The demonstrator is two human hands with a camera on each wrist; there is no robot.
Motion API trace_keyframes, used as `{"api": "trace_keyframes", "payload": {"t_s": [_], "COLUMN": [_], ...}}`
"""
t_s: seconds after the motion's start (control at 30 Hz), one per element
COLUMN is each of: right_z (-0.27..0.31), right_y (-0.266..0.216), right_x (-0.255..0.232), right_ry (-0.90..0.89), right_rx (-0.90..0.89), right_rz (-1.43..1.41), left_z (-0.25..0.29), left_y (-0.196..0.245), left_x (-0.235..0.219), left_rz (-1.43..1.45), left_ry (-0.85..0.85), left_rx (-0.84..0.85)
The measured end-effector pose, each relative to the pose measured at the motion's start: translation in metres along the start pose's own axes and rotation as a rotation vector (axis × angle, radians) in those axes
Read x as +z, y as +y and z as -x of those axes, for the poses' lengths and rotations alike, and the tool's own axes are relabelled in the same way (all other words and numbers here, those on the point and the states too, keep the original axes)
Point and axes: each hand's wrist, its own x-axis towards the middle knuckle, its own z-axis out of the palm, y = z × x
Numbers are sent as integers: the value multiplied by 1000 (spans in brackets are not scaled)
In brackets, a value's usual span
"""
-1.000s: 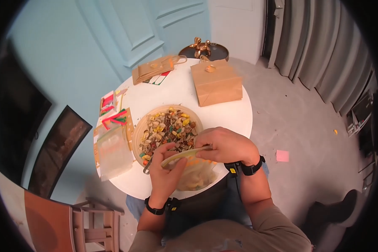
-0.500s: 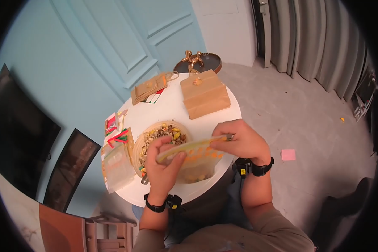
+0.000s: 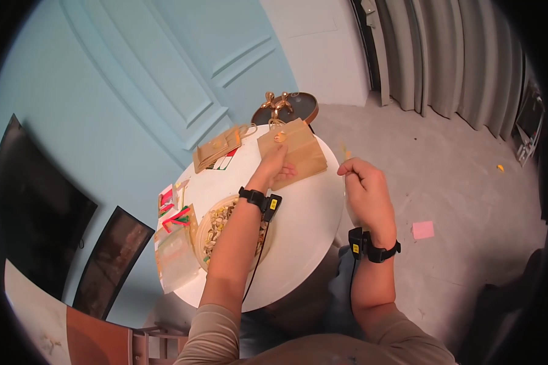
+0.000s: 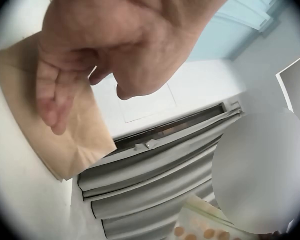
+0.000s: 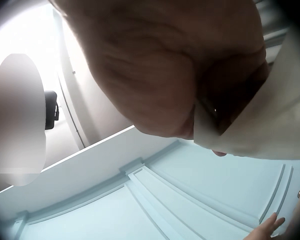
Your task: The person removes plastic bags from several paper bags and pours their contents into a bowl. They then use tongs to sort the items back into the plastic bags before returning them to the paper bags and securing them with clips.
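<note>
My left hand (image 3: 275, 166) is over the near left part of the brown paper bag (image 3: 304, 155), fingers loosely extended; in the left wrist view the fingers hang beside the paper bag (image 4: 80, 135), and whether they touch it I cannot tell. At the table's right edge my right hand (image 3: 369, 198) pinches the pouch, mostly hidden behind it in the head view. The left wrist view shows the pouch (image 4: 202, 222) with orange dots and a greenish top strip; its pale side (image 5: 270, 120) fills the right of the right wrist view. Behind my left forearm lies the round basket (image 3: 266, 240) of mixed small pieces.
Folded paper bags (image 3: 216, 149) lie at the back left of the white table (image 3: 298, 255). Red and green strips (image 3: 178, 219) and clear bags (image 3: 178, 258) are on the left. Beyond the table stands a dark round side table (image 3: 307, 109) with a shiny copper-coloured figure.
My left hand has let go of the pouch and moved forward to the standing paper bag. My right hand has carried the pouch to the right, turning it nearly edge-on. The head view has shifted.
</note>
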Motion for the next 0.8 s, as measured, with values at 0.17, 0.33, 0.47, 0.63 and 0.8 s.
{"api": "trace_keyframes", "payload": {"t_s": [0.17,0.33,0.47,0.63,0.8], "right_z": [-7,-13,-20,-25,-23], "right_y": [16,29,46,48,42], "right_x": [-7,-1,8,12,16], "right_ry": [101,120,88,37,-94], "right_rx": [50,77,130,326,393], "right_rz": [1,-44,-121,-323,-752], "left_z": [-20,32,120,221,283], "left_y": [-26,-16,0,-26,-90], "left_x": [-9,-27,-38,-48,-59], "left_rz": [239,399,520,488,395], "left_ry": [91,251,174,252,186], "left_rx": [32,415,542,622,522]}}
